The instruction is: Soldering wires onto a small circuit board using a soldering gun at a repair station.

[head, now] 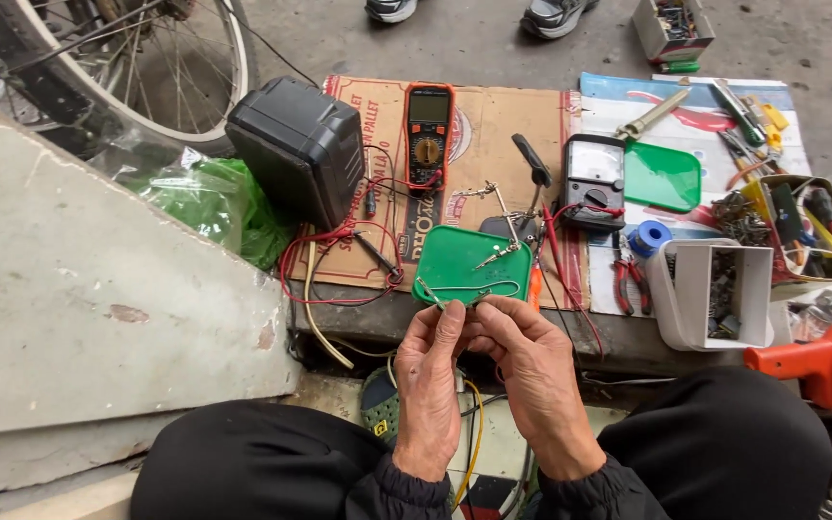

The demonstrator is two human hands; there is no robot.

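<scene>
From the head camera we see our left hand point(432, 385) and right hand point(532, 371) brought together in front of our knees, just below the green tray point(455, 265). The fingers point(450, 323) of both hands are pinched on something too small to make out, likely held close so both thumbs can work it. A thin wire point(469, 289) lies on the tray just above, its long axis running left to right. Behind, the orange multimeter point(429, 135) stands lengthwise away from us on the cardboard sheet point(479, 125), beside a black box point(296, 144).
</scene>
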